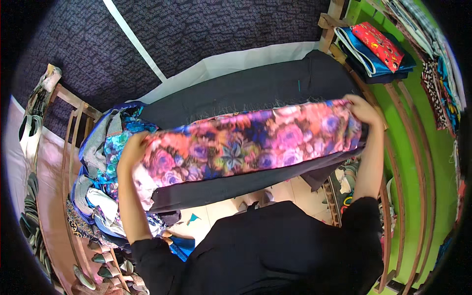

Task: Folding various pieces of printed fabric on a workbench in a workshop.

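Note:
Between my two hands stretches a long piece of floral fabric (255, 142), printed with pink, orange, purple and dark blue flowers. Its far edge is frayed with loose threads. My left hand (133, 150) grips the left end, its fingers partly hidden by the wrist and cloth. At the right end, my right hand (363, 110) pinches the upper corner. The floral fabric lies over or just above a black cloth (236, 86) that covers a long surface; I cannot tell how much of it touches.
At my left is a heap of mixed fabrics (105, 152). Folded cloths (376, 49), one red, are stacked on wood at the back right. Wooden rails (410, 147) run along the green wall. Shoes (105, 263) sit at lower left, and a teal scrap (193, 219) lies on the tiled floor.

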Motion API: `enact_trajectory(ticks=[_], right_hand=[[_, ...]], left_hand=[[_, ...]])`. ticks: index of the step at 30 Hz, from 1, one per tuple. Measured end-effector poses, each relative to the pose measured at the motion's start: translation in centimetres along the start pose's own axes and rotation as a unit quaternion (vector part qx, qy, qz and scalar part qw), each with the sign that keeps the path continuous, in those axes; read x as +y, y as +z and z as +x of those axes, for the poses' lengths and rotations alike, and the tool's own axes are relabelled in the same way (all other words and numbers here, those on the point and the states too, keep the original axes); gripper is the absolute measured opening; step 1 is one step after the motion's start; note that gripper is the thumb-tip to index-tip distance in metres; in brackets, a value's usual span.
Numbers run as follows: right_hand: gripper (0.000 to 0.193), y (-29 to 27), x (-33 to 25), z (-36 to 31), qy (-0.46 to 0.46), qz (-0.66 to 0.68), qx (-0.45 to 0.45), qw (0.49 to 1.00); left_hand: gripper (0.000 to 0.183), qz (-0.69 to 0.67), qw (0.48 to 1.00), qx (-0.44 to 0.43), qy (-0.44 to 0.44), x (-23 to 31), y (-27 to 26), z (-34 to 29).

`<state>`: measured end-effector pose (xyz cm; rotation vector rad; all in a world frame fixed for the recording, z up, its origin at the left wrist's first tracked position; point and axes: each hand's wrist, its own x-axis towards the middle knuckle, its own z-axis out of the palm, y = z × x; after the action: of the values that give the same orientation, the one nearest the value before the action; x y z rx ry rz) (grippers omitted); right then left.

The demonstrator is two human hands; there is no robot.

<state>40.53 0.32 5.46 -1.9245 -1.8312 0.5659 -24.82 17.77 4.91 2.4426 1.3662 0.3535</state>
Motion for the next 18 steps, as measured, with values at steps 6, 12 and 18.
enact_trajectory(ticks=[6,12,18], right_hand=[[0.037,6.7,-2.7,7.3,0.160,-0.191,0.238,0.939],[0.043,14.8,-8.9,3.0,0.043,-0.123,0.233,0.964],[0.057,20.0,-12.4,-2.7,0.036,-0.052,0.164,0.984]], left_hand=[[0.031,0.185,0.978,0.090,0.021,1.1,6.0,8.7],[0.050,-0.075,0.984,-0.091,0.133,7.9,14.3,13.5],[0.054,-0.108,0.974,-0.049,0.192,10.3,21.6,15.1]])
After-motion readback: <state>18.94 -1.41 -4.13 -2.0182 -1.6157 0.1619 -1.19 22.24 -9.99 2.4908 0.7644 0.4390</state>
